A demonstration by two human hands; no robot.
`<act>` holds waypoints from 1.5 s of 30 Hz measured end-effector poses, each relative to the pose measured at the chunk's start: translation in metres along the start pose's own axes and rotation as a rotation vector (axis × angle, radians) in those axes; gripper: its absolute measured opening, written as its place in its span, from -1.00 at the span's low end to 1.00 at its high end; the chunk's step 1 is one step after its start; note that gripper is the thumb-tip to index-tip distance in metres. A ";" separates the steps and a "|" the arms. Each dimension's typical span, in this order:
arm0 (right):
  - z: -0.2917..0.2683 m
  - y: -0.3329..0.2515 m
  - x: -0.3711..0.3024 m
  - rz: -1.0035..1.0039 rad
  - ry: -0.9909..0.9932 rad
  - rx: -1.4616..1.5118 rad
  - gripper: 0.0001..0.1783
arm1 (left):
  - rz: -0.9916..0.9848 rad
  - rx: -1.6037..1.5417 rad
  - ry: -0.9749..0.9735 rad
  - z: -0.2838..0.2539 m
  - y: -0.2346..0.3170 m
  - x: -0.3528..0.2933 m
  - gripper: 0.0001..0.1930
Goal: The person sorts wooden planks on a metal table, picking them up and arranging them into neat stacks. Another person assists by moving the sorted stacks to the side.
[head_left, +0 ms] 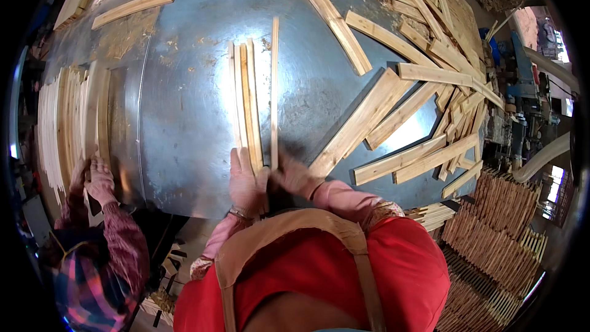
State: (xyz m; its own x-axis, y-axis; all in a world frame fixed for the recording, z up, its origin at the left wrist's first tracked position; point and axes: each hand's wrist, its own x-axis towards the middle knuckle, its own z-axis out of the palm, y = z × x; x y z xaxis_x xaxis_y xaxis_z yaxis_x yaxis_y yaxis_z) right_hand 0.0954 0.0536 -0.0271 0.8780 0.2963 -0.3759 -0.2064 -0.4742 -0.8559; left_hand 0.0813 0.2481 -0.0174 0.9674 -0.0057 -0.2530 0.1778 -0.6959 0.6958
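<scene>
A few narrow wooden slats (244,98) stand side by side on edge on the metal table, pointing away from me. My left hand (247,181) is closed around their near end, fingers along the left side and thumb on the right. Just to their right, apart from them, is a single thin slat (275,86). My right hand (298,178) is at that slat's near end; motion smears its fingers, so its grip is unclear. A wider board (359,126) lies slanted with its near end beside my right hand.
Loose boards (442,80) lie in a jumbled heap across the right of the table (190,117). At left, a co-worker's hands (98,178) rest at a row of upright slats (74,117). Stacked wood (491,221) stands at lower right. One board (135,7) lies far left.
</scene>
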 end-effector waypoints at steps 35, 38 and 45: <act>-0.075 0.005 -0.002 0.243 0.153 1.011 -0.22 | -0.148 0.374 -0.028 -0.027 0.002 -0.057 0.02; -0.084 -0.002 -0.016 0.098 0.223 0.684 -0.15 | -0.096 0.215 -0.046 -0.048 -0.001 -0.063 -0.03; -0.169 -0.110 -0.051 -0.024 -0.351 0.106 -0.13 | 1.067 0.742 0.512 -0.165 0.071 0.035 -0.34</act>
State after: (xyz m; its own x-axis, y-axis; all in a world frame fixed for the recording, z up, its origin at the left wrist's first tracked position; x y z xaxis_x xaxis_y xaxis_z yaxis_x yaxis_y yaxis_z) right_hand 0.1459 -0.0493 0.1457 0.6852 0.5812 -0.4389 -0.2479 -0.3806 -0.8909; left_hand 0.1576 0.3173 0.1343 0.5605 -0.6194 0.5498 -0.6571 -0.7366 -0.1599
